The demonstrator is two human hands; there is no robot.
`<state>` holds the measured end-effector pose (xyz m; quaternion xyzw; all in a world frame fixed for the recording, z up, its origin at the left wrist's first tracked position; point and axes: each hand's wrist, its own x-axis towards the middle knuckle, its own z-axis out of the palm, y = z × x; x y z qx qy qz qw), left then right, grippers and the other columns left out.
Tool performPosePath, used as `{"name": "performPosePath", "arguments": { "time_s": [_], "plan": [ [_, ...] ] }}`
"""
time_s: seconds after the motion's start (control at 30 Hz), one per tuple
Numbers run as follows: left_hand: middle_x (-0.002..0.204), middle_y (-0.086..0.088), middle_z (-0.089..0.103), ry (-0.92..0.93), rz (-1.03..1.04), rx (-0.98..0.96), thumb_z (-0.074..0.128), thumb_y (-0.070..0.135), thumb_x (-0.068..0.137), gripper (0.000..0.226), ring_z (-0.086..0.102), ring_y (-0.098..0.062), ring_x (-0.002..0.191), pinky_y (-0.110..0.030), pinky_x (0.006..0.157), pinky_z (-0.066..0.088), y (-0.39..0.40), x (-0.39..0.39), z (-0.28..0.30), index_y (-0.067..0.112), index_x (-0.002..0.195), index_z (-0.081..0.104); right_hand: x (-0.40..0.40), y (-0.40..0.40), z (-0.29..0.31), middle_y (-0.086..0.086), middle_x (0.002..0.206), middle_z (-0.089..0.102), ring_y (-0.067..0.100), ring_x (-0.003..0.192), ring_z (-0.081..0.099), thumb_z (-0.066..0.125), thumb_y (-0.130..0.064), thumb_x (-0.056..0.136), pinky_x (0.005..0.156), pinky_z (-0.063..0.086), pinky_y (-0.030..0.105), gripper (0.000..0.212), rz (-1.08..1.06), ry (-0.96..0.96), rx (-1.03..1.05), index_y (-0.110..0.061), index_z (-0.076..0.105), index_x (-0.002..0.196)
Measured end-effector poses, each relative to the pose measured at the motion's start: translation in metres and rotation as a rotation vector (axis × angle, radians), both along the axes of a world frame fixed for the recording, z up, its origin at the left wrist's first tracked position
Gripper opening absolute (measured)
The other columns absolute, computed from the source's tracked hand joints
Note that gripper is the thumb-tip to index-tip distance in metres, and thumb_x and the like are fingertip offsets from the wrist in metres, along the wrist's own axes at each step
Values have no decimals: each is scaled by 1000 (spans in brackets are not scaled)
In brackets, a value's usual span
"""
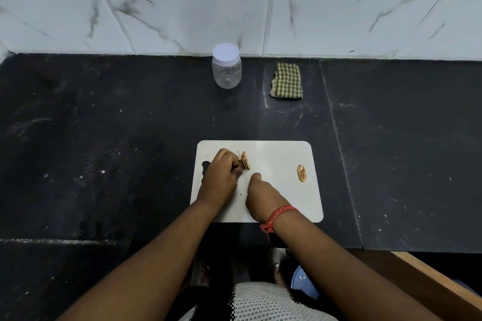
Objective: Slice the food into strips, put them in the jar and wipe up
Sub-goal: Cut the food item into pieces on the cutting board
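Both forearms reach from the lower edge onto a white cutting board [287, 159] on a dark counter [104, 138]. Left hand [219, 177]: fingers curled down on the board's left part, apparently steadying a brown food piece [245, 160] at its fingertips; a thin knife blade [242, 161] stands against that piece. Right hand [263, 195]: fist-like, a red thread at the wrist, just right of and nearer than the food; whether it holds the knife handle cannot be told. One cut slice [301, 173] lies well apart near the board's right edge. Behind, by the wall: a lidded clear jar [226, 66] and a folded checked cloth [287, 81].
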<state>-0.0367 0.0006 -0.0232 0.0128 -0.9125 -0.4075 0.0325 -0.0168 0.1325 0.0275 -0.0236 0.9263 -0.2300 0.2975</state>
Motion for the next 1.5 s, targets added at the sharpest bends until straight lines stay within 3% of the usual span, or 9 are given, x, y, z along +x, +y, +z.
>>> {"name": "performPosePath", "arguments": {
  "time_s": [0.33,0.5,0.77,0.87,0.97,1.1,1.2,1.3,1.5],
  "plan": [
    [95,6,52,13,-12,-30,68,9,90,19,55,-13,81,-44,78,49,0,0,-2,16,81,53,-8,-1,-1,18,94,63,21,63,49,36,2,93,46,22,27,30,12,-25,12,4,39,122],
    [95,6,53,16,0,-1,70,6,88,23,55,-12,82,-44,78,49,0,0,-1,16,78,52,-15,-2,6,22,122,57,36,107,59,43,-10,97,55,28,22,38,-19,-81,-25,1,40,133],
    [94,7,55,-16,85,12,71,5,86,15,57,-13,84,-46,77,52,4,-2,-3,13,82,59,-4,9,10,21,122,56,15,59,34,41,-10,97,56,28,20,36,54,-71,24,-1,40,132],
    [93,5,54,-24,85,-8,70,4,86,17,56,-16,81,-45,76,51,5,-2,-2,13,81,56,-3,10,9,20,123,56,11,57,29,42,-11,98,56,27,18,37,86,-66,35,-3,40,134],
    [90,4,53,-22,47,-32,69,3,87,21,55,-15,79,-40,73,49,3,-2,1,13,79,53,-6,8,8,14,100,58,12,56,30,45,-10,96,56,30,19,40,151,-62,32,-4,41,135],
    [87,3,52,-12,33,-48,68,1,86,23,54,-13,75,-38,69,47,3,-4,0,13,77,51,-13,9,15,0,69,33,12,54,33,45,-9,97,41,35,18,40,384,11,135,-7,41,137],
    [88,2,53,4,43,-62,67,0,86,24,54,-15,76,-44,71,48,3,-3,-1,14,76,50,-8,4,32,3,66,30,13,54,29,37,-1,99,41,20,14,15,550,44,296,-6,50,103],
    [89,3,54,-11,58,-50,68,1,86,22,55,-13,77,-43,73,50,4,-3,-1,13,77,53,-2,10,26,4,63,31,14,56,26,37,3,96,52,12,22,36,840,35,453,-6,35,61],
    [93,1,56,-37,134,-37,66,0,88,13,57,-17,80,-44,74,51,11,2,-1,9,82,58,-9,12,13,-1,61,35,11,59,27,53,-7,93,56,17,22,40,1199,152,692,-11,36,57]
  ]
}}
